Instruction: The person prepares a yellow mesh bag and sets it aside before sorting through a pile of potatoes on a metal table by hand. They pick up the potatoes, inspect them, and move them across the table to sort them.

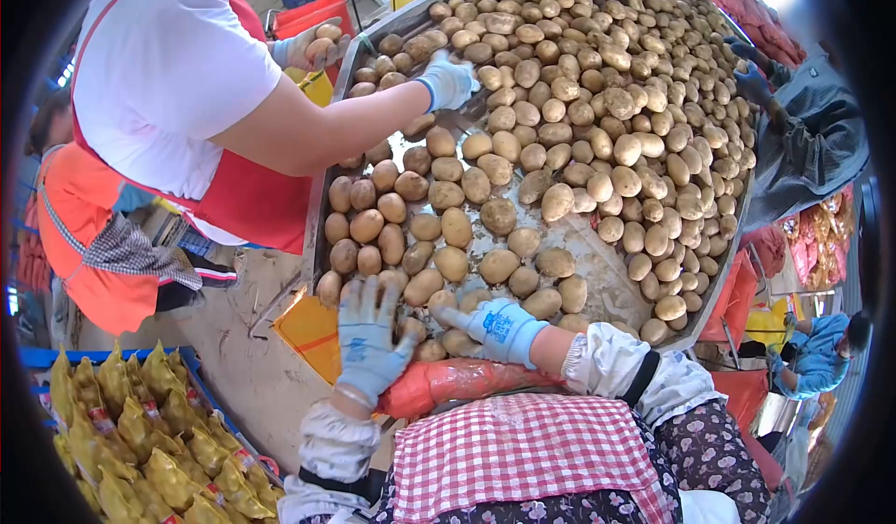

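Observation:
Many potatoes (607, 104) cover a metal sorting table (597, 253). At its near left corner my left hand (371, 333), in a pale blue glove, lies over the edge with its fingers apart, touching the nearest potatoes. To its right my right hand (495, 328), in a matching glove, reaches leftward over potatoes at the near edge. Its fingers stretch out near a potato, and I see nothing held in them. Below both hands, a red padded roll (457, 384) runs along the table's near edge.
A co-worker (177, 85) at the left reaches over the table with one gloved hand (451, 81) and holds potatoes in the other. More people stand right and behind. Filled yellow bags (168, 440) fill a blue crate at lower left; a yellow container (311, 337) is beneath the corner.

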A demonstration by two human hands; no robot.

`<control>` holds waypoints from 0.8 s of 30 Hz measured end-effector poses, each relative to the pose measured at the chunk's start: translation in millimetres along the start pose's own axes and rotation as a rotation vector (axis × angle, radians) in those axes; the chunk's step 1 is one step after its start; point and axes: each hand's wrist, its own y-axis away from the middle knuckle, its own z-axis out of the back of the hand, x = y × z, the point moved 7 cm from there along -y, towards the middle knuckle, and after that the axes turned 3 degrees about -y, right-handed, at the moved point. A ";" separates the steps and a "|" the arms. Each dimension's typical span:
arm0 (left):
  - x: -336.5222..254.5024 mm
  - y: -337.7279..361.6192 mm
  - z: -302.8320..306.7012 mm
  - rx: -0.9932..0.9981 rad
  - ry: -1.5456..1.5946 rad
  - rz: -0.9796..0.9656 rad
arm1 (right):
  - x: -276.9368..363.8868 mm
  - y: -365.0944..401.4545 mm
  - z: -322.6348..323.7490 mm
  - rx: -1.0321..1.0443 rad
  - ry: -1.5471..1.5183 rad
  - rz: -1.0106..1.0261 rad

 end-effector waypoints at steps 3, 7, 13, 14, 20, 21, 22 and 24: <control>10.6 7.7 -14.6 0.030 0.083 -0.025 | -4.6 10.9 9.7 -0.323 -0.308 0.257; 57.5 68.1 8.9 -0.398 0.265 0.329 | -9.6 57.6 20.3 -0.178 -0.150 0.141; -5.8 100.7 -46.7 0.181 0.463 0.180 | -34.9 121.8 -20.5 -0.376 0.172 0.258; -11.1 94.2 -51.8 0.214 0.421 0.142 | -44.3 129.8 -25.4 -0.376 0.182 0.184; -51.8 50.5 -62.3 0.394 0.140 0.004 | -87.9 174.1 -45.1 -0.431 0.232 -0.095; -52.4 51.3 -67.9 0.395 0.139 -0.016 | -91.1 171.3 -49.3 -0.439 0.229 -0.112; -49.8 53.9 -71.1 0.285 0.161 -0.026 | -95.3 165.8 -49.8 -0.459 0.262 -0.182; -42.2 61.5 -70.7 0.179 0.187 -0.050 | -92.1 154.7 -43.2 -0.519 0.260 -0.293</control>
